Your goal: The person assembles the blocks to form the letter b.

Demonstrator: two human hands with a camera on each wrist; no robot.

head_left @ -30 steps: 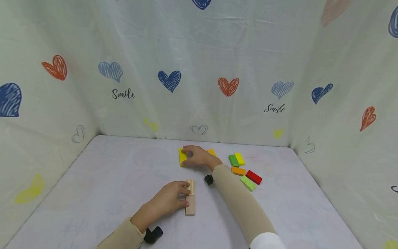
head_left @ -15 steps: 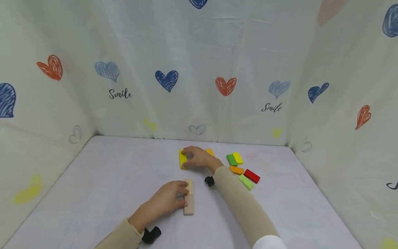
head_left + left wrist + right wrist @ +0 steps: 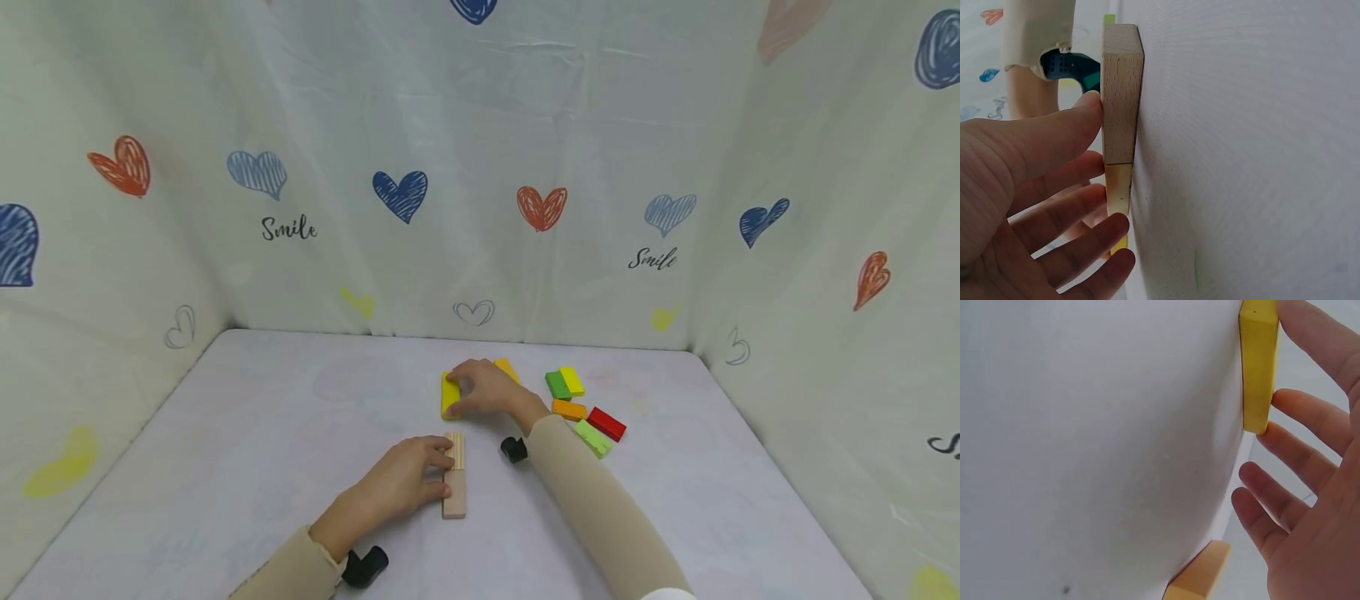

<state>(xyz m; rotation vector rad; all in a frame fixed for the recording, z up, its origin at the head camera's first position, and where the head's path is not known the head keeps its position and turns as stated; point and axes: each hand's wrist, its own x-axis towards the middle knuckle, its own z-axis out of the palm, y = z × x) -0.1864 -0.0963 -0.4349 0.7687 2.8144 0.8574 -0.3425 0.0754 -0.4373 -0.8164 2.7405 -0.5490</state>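
Two pale wooden blocks lie end to end: the nearer plain block [image 3: 453, 496] and, beyond it, the block with lengthwise stripes [image 3: 457, 450]. My left hand [image 3: 397, 479] rests its thumb on the plain block and spread fingertips along the striped one. Farther off, my right hand [image 3: 487, 387] holds a yellow block [image 3: 450, 397], which lies flat, almost in line with the wooden pair and a short gap beyond them. In the right wrist view, the thumb touches the yellow block [image 3: 1258, 369] near one end, two fingertips near the other; the remaining fingers stay off it.
An orange block [image 3: 506, 369] lies just behind my right hand. Right of it are a green block [image 3: 558, 385], another yellow block [image 3: 572, 381], a second orange block [image 3: 569, 410], a red block [image 3: 606, 424] and a light green block [image 3: 593, 438]. Printed curtains [image 3: 480, 250] enclose the table [image 3: 300, 400].
My right hand has slid the yellow block toward me and slightly right, closer to the wooden blocks. The left hand stays at the wooden blocks. The head view has shifted slightly.
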